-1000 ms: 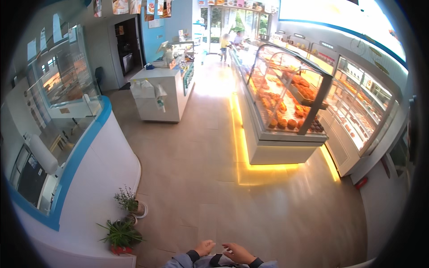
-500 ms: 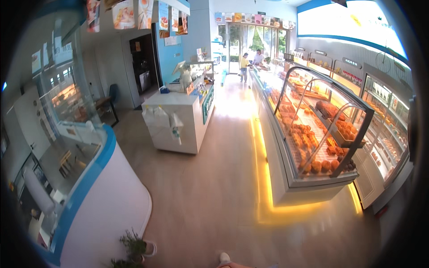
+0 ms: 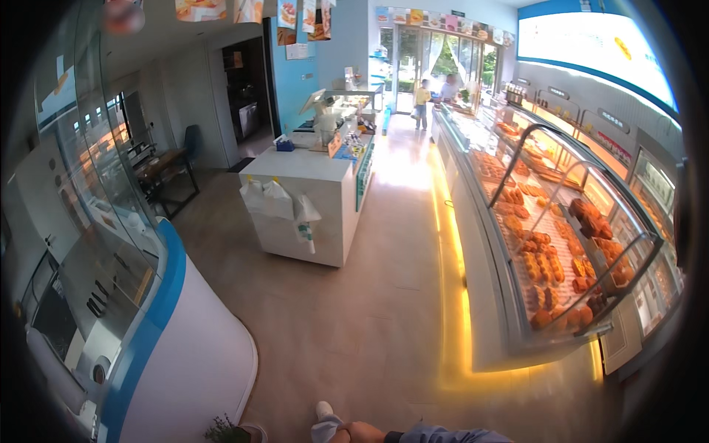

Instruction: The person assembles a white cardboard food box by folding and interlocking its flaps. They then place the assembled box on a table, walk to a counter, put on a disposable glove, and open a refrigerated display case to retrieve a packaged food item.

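Observation:
Only a sliver of me shows at the bottom edge. My right hand (image 3: 363, 433) pokes out of a grey-blue sleeve (image 3: 443, 434) that comes in from the right; its fingers are cut off by the frame, so I cannot tell whether it holds anything. My left hand is out of sight. A white shoe tip (image 3: 323, 410) sits on the tan floor just left of the hand. Nothing else lies near the hand.
A long glass display case (image 3: 554, 251) full of baked goods, lit yellow at its base, runs along the right. A white counter island (image 3: 306, 199) with hanging bags stands ahead. A curved white-and-blue wall (image 3: 185, 347) and a potted plant (image 3: 221, 430) are at left. Two people stand by the far door (image 3: 436, 92).
The view has tilted up and moved forward along the aisle. Both hands showed together at the bottom a second ago; now only part of one hand and a sleeve remain.

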A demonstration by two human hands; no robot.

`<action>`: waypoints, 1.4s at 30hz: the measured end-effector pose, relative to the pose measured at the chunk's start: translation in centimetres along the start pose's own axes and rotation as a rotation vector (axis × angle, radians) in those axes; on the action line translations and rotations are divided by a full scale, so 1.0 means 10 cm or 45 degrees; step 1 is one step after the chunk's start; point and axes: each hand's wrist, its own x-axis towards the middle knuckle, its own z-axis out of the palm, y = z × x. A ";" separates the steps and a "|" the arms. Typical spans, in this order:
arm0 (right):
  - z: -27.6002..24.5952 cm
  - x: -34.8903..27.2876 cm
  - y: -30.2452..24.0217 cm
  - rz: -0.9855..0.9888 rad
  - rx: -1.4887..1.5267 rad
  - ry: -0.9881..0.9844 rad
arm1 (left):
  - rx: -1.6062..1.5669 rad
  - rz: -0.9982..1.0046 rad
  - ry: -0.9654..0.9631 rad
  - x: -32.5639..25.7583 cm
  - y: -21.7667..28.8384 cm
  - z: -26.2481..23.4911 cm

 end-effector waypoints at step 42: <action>-4.12 7.05 0.47 0.257 -0.220 -0.281 | -0.446 -0.044 -0.476 7.00 -2.91 -3.51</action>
